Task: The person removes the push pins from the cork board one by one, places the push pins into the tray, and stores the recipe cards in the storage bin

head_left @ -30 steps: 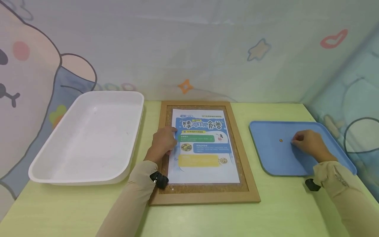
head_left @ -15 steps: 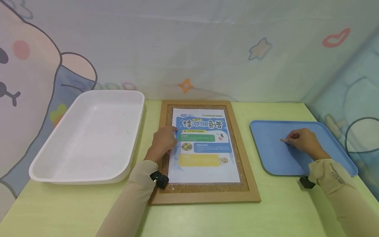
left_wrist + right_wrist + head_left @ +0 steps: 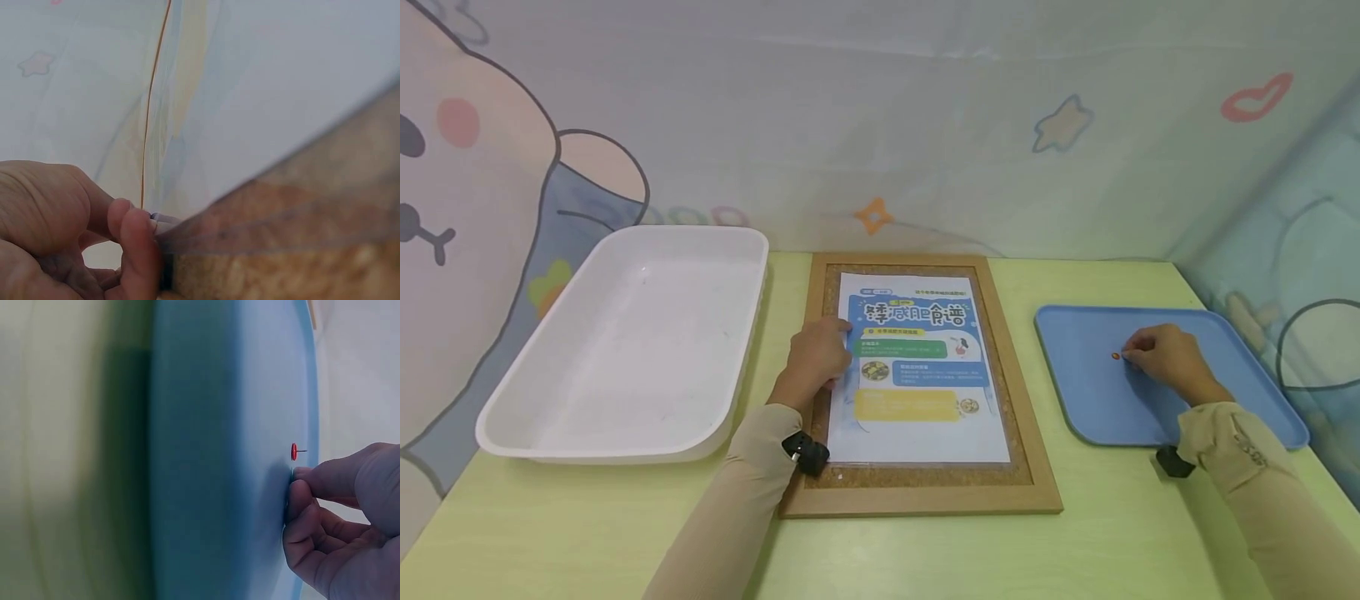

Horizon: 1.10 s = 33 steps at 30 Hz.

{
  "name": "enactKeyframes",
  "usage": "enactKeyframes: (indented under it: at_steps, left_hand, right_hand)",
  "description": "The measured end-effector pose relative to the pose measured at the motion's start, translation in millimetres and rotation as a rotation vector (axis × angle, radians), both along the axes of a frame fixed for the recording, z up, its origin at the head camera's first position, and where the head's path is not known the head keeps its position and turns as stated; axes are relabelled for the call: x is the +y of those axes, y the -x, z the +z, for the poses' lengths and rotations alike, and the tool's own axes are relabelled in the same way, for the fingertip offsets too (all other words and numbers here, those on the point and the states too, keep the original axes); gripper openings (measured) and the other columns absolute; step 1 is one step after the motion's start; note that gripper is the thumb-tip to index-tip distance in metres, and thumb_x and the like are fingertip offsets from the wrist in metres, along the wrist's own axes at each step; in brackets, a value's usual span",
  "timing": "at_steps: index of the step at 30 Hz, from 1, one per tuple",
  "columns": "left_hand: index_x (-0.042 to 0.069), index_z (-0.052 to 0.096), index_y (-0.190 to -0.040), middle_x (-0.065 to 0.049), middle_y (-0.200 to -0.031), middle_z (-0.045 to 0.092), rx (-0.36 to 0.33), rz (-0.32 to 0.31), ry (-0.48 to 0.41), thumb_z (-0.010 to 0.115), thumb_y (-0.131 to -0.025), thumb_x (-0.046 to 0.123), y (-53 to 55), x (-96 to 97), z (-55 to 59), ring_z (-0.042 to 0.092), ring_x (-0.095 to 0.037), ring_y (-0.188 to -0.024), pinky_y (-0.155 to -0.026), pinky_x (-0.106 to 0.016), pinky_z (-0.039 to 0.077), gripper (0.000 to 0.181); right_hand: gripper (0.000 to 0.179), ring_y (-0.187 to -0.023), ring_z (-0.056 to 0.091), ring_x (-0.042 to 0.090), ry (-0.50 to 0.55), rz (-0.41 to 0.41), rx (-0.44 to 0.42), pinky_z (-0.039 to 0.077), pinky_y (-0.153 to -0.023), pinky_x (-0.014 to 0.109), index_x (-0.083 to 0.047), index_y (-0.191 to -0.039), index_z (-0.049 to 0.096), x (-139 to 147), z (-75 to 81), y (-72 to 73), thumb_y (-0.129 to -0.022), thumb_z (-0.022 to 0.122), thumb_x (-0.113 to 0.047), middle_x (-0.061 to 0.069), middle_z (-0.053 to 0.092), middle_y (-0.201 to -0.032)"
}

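Note:
A laminated sheet [image 3: 925, 433] printed in blue, green and yellow lies on a wood-framed corkboard [image 3: 917, 500]. At the sheet's left edge, my left hand [image 3: 816, 354] holds on; the left wrist view has its curled fingers close about the clear margin [image 3: 281, 234], the grip partly hidden. One red thumbtack [image 3: 294, 451] rests head down, point up, on the blue tray [image 3: 1082, 408]. Beside it my right hand [image 3: 1168, 358] has curled fingers with the thumb and index tips together, nothing visible between them. Whether they touch the tack's rim, I cannot tell.
A deep white tub [image 3: 625, 350] stands on the left of the pale green table [image 3: 880, 558]. Behind the table hangs a printed cloth [image 3: 940, 125], with another cloth side [image 3: 1315, 250] close to the tray's right.
My right hand has moved left over the tray, up to the thumbtack, then stayed nearly still. My left hand keeps its place at the sheet's edge.

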<state>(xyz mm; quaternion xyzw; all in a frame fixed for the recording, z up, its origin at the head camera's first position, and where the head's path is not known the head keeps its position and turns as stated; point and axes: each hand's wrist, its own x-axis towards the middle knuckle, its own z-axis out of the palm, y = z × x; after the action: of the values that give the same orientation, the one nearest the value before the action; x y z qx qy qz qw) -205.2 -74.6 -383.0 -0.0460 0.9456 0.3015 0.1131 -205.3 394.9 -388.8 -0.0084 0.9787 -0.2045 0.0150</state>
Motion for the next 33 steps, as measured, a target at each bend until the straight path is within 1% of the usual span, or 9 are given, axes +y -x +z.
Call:
enactKeyframes:
  at_steps: [9,15,17,20,23,25,28,30,33]
  left_hand:
    - [0.01,0.055,-0.143,-0.023,-0.137,0.058,0.009,0.003,-0.018,0.058,-0.09,0.002,0.1,1.6,-2.6,0.055,-0.013,-0.044,-0.039,-0.021,0.045,0.053]
    - [0.006,0.049,-0.145,-0.022,-0.127,0.062,0.007,0.058,-0.051,0.059,-0.09,0.004,2.8,-4.1,-4.1,0.056,-0.014,-0.046,-0.039,-0.02,0.044,0.056]
    - [0.0,0.059,-0.13,-0.021,-0.11,0.067,0.021,0.066,-0.045,0.059,-0.09,0.004,3.7,-6.2,-4.5,0.055,-0.015,-0.046,-0.038,-0.02,0.042,0.041]
    - [0.0,0.06,-0.086,-0.012,-0.073,0.06,0.028,0.077,-0.055,0.056,-0.09,0.003,4.0,-9.4,-5.3,0.05,-0.015,-0.045,-0.039,-0.021,0.037,0.006]
    - [0.007,0.046,-0.064,-0.004,-0.057,0.043,0.024,0.095,-0.085,0.054,-0.093,0.006,2.9,-12.8,-5.3,0.045,-0.015,-0.047,-0.042,-0.024,0.033,0.03]
    - [0.007,0.049,-0.064,-0.003,-0.059,0.044,0.026,0.115,-0.122,0.055,-0.096,0.01,1.0,-15.4,-3.8,0.046,-0.016,-0.052,-0.045,-0.025,0.034,0.033]
    - [0.002,0.063,-0.078,-0.008,-0.074,0.059,0.054,0.135,-0.175,0.056,-0.098,0.014,-2.7,-18.3,3.9,0.052,-0.019,-0.064,-0.05,-0.026,0.038,0.025]
    - [0.0,0.068,-0.09,-0.012,-0.089,0.065,0.089,0.136,-0.21,0.057,-0.098,0.014,-5.4,-20.1,11.9,0.055,-0.022,-0.073,-0.053,-0.026,0.04,0.019]
    - [-0.003,0.068,-0.094,-0.017,-0.094,0.066,0.159,0.113,-0.265,0.056,-0.097,0.009,-7.9,-25.5,25.1,0.056,-0.024,-0.077,-0.055,-0.026,0.041,0.017]
  right_hand:
    - [0.029,-0.064,0.057,0.011,0.044,-0.016,0.008,0.043,-0.056,0.031,0.007,-0.097,0.07,13.2,0.4,-5.7,-0.098,0.061,-0.021,0.003,0.069,-0.071]
    - [0.037,-0.065,0.058,0.002,0.097,-0.011,0.015,0.048,-0.058,0.026,0.009,-0.104,0.068,5.1,9.9,-5.8,-0.101,0.057,-0.027,0.015,0.072,-0.082]
    - [0.039,-0.066,0.059,0.0,0.123,0.003,0.008,0.05,-0.059,0.025,0.01,-0.108,0.067,0.8,12.7,-5.4,-0.102,0.056,-0.027,0.02,0.072,-0.088]
    - [0.041,-0.067,0.06,-0.002,0.149,0.019,-0.009,0.052,-0.061,0.024,0.011,-0.111,0.066,-3.2,14.4,-4.4,-0.102,0.055,-0.028,0.024,0.071,-0.095]
    - [0.042,-0.069,0.061,-0.001,0.166,0.032,-0.023,0.053,-0.062,0.024,0.01,-0.113,0.065,-5.4,14.5,-3.2,-0.103,0.054,-0.029,0.024,0.071,-0.097]
    - [0.042,-0.069,0.062,0.001,0.171,0.04,-0.028,0.053,-0.062,0.024,0.01,-0.113,0.065,-6.0,14.4,-2.3,-0.103,0.054,-0.03,0.023,0.072,-0.096]
    - [0.041,-0.069,0.062,0.004,0.178,0.052,-0.026,0.053,-0.062,0.025,0.009,-0.111,0.066,-6.9,15.0,-1.3,-0.103,0.054,-0.029,0.02,0.072,-0.092]
    - [0.041,-0.069,0.061,0.004,0.181,0.053,-0.024,0.052,-0.062,0.025,0.009,-0.11,0.066,-6.9,15.5,-1.3,-0.102,0.055,-0.029,0.018,0.072,-0.091]
    - [0.04,-0.069,0.061,0.004,0.186,0.052,-0.026,0.052,-0.062,0.025,0.009,-0.109,0.066,-7.5,15.0,-1.0,-0.103,0.054,-0.029,0.016,0.072,-0.089]
